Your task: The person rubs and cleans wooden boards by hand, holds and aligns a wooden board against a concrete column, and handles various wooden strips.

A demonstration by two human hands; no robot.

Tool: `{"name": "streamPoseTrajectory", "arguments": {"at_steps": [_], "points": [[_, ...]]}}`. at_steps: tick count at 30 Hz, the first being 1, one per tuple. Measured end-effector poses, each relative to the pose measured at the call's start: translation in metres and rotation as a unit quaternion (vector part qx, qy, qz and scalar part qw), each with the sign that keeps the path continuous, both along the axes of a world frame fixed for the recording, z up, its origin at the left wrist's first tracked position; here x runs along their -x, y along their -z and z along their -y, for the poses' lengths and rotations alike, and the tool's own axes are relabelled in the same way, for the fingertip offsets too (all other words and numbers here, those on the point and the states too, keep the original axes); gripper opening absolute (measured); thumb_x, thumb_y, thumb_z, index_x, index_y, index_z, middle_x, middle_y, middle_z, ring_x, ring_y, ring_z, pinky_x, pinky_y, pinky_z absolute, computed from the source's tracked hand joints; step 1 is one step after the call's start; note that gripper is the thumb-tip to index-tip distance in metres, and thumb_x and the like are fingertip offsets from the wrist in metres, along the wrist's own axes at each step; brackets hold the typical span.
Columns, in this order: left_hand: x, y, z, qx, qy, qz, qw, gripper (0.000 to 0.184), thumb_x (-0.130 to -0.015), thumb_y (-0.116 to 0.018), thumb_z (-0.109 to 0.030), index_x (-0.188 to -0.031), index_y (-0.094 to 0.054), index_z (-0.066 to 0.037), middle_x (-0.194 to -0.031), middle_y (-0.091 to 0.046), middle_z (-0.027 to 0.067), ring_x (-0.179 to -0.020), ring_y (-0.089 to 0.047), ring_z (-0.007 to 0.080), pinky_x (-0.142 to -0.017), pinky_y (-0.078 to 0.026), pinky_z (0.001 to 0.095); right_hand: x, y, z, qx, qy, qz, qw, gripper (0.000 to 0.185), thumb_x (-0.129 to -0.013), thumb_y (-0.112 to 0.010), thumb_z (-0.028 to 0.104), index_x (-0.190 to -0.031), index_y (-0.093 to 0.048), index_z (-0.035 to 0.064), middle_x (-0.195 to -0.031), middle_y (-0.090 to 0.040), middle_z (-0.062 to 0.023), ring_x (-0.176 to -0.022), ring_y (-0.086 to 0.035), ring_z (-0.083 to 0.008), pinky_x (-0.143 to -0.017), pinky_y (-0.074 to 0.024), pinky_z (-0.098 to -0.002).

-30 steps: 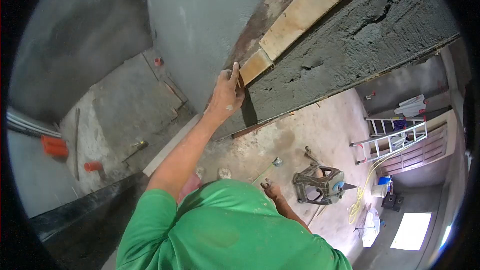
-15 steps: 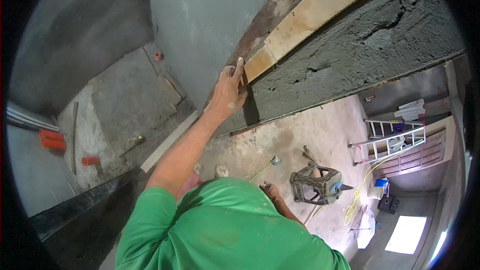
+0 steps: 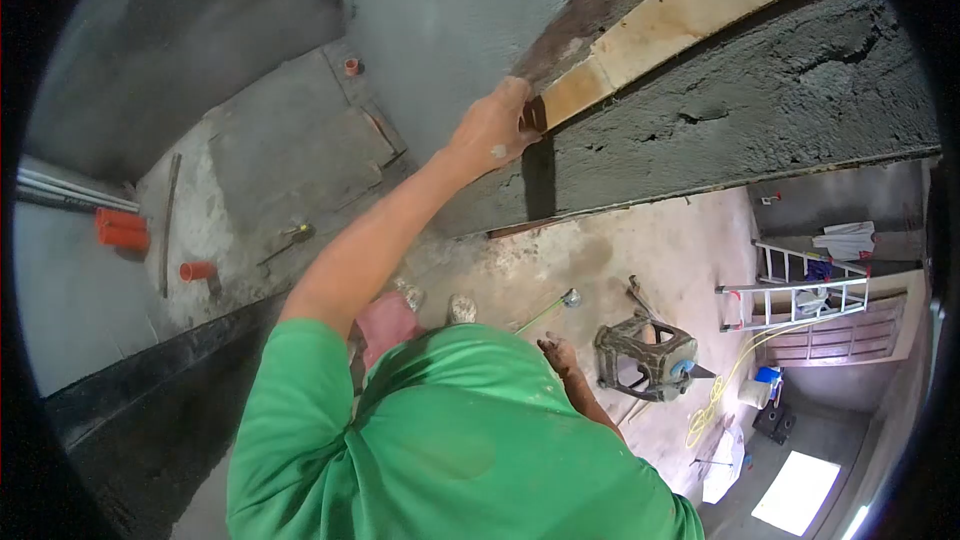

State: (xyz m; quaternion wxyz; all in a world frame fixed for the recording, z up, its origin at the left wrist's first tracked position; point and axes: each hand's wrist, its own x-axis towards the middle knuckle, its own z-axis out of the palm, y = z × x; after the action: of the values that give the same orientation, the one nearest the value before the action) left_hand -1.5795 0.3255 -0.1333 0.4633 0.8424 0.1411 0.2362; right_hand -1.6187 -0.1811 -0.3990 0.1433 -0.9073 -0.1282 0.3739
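My left hand (image 3: 495,128) reaches up to the near end of a short tan board piece (image 3: 578,95), with its fingers closed around the end. This piece meets a longer tan board (image 3: 700,10), and both lie along the upper edge of a band of rough wet grey mortar (image 3: 690,120). A dark shadow falls on the mortar beside the hand. My right hand (image 3: 558,352) hangs low beside my green shirt, its fingers loosely bent and slightly apart, with nothing visible in them. The nearest item to it is a green-handled tool (image 3: 570,298) on the floor.
A dirty box-like stand (image 3: 645,358) is on the floor at right. Beyond it are a ladder (image 3: 800,302), a yellow hose (image 3: 705,410) and a bucket (image 3: 755,393). Orange pipe pieces (image 3: 122,230) and a yellow-marked tool (image 3: 300,232) lie at left. A grey wall (image 3: 440,10) rises ahead.
The view has shifted, so the surroundings sit differently in the picture. My left hand's raised finger has bent down around the board end. My right hand stays low by my side.
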Motion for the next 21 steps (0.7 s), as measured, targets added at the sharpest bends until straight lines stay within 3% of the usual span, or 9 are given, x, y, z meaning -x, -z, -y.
{"name": "streamPoseTrajectory", "arguments": {"at_steps": [4, 9, 11, 14, 15, 16, 17, 19, 21], "points": [[-0.002, -0.003, -0.009, -0.055, 0.026, 0.013, 0.998, 0.045, -0.072, -0.078, -0.015, -0.106, -0.052, 0.000, -0.103, -0.059, 0.0221, -0.099, -0.058, 0.0437, -0.080, -0.047, 0.0474, 0.002, 0.001, 0.002, -0.023, -0.006, 0.008, 1.000, 0.056, -0.089, -0.062, 0.040, -0.125, -0.058, -0.0028, -0.111, -0.066, -0.0275, -0.104, -0.066, -0.0372, -0.090, -0.0505, -0.0429], [-0.010, 0.008, -0.007, -0.071, 0.016, 0.042, 0.996, 0.046, -0.070, -0.077, -0.017, -0.106, -0.053, -0.001, -0.102, -0.059, 0.0231, -0.097, -0.057, 0.0456, -0.080, -0.047, 0.0480, 0.002, 0.009, 0.019, -0.037, -0.077, 0.040, 0.996, 0.056, -0.090, -0.061, 0.040, -0.125, -0.057, -0.0033, -0.104, -0.068, -0.0256, -0.099, -0.067, -0.0368, -0.086, -0.0518, -0.0416], [-0.002, 0.006, -0.007, -0.073, 0.000, 0.046, 0.996, 0.045, -0.070, -0.077, -0.017, -0.106, -0.054, -0.001, -0.103, -0.059, 0.0238, -0.096, -0.057, 0.0464, -0.080, -0.048, 0.0483, 0.007, 0.016, 0.025, -0.087, 0.084, -0.090, 0.989, 0.057, -0.091, -0.062, 0.039, -0.128, -0.054, -0.0039, -0.103, -0.069, -0.0245, -0.095, -0.068, -0.0383, -0.085, -0.0523, -0.0412], [0.017, -0.001, -0.018, -0.082, -0.018, -0.009, 0.996, 0.045, -0.071, -0.075, -0.017, -0.108, -0.054, -0.001, -0.101, -0.060, 0.0232, -0.095, -0.062, 0.0410, -0.081, -0.050, 0.0438, 0.002, 0.035, 0.015, -0.188, 0.086, -0.093, 0.974, 0.058, -0.091, -0.063, 0.037, -0.130, -0.052, -0.0045, -0.097, -0.070, -0.0240, -0.088, -0.068, -0.0424, -0.083, -0.0531, -0.0414], [0.028, 0.002, -0.028, -0.051, -0.064, 0.019, 0.996, 0.046, -0.071, -0.073, -0.017, -0.109, -0.054, -0.001, -0.100, -0.061, 0.0216, -0.094, -0.063, 0.0356, -0.081, -0.051, 0.0411, -0.006, 0.036, 0.011, -0.141, 0.011, -0.059, 0.988, 0.060, -0.090, -0.065, 0.036, -0.132, -0.050, -0.0043, -0.100, -0.069, -0.0252, -0.093, -0.066, -0.0432, -0.085, -0.0522, -0.0424], [0.040, 0.007, -0.038, -0.020, -0.107, 0.046, 0.993, 0.046, -0.071, -0.072, -0.017, -0.110, -0.053, 0.000, -0.099, -0.062, 0.0200, -0.092, -0.065, 0.0302, -0.082, -0.051, 0.0384, -0.007, -0.010, -0.032, -0.091, -0.066, -0.020, 0.993, 0.063, -0.088, -0.066, 0.035, -0.134, -0.048, -0.0041, -0.104, -0.068, -0.0264, -0.097, -0.065, -0.0440, -0.088, -0.0513, -0.0434], [0.044, 0.012, -0.056, -0.002, -0.142, 0.055, 0.988, 0.042, -0.074, -0.070, -0.018, -0.108, -0.055, 0.001, -0.098, -0.063, 0.0207, -0.090, -0.065, 0.0317, -0.079, -0.051, 0.0396, -0.006, -0.069, -0.085, -0.045, -0.139, 0.022, 0.989, 0.065, -0.087, -0.068, 0.034, -0.136, -0.046, -0.0039, -0.107, -0.067, -0.0276, -0.102, -0.063, -0.0449, -0.090, -0.0504, -0.0444], [0.052, 0.012, -0.099, 0.054, -0.208, 0.074, 0.974, 0.039, -0.077, -0.067, -0.020, -0.107, -0.056, 0.003, -0.096, -0.065, 0.0196, -0.088, -0.066, 0.0297, -0.075, -0.052, 0.0397, -0.003, -0.097, -0.133, -0.118, -0.142, 0.198, 0.963, 0.077, -0.083, -0.071, 0.037, -0.142, -0.040, -0.0015, -0.121, -0.059, -0.0320, -0.119, -0.053, -0.0469, -0.099, -0.0447, -0.0467], [0.071, -0.015, -0.129, 0.161, -0.242, 0.098, 0.952, 0.038, -0.079, -0.067, -0.020, -0.107, -0.058, 0.002, -0.093, -0.066, 0.0154, -0.087, -0.066, 0.0239, -0.071, -0.051, 0.0382, -0.016, -0.120, -0.177, -0.205, -0.171, 0.224, 0.937, 0.087, -0.079, -0.073, 0.039, -0.146, -0.034, -0.0012, -0.131, -0.051, -0.0342, -0.130, -0.042, -0.0470, -0.107, -0.0374, -0.0493]]}}
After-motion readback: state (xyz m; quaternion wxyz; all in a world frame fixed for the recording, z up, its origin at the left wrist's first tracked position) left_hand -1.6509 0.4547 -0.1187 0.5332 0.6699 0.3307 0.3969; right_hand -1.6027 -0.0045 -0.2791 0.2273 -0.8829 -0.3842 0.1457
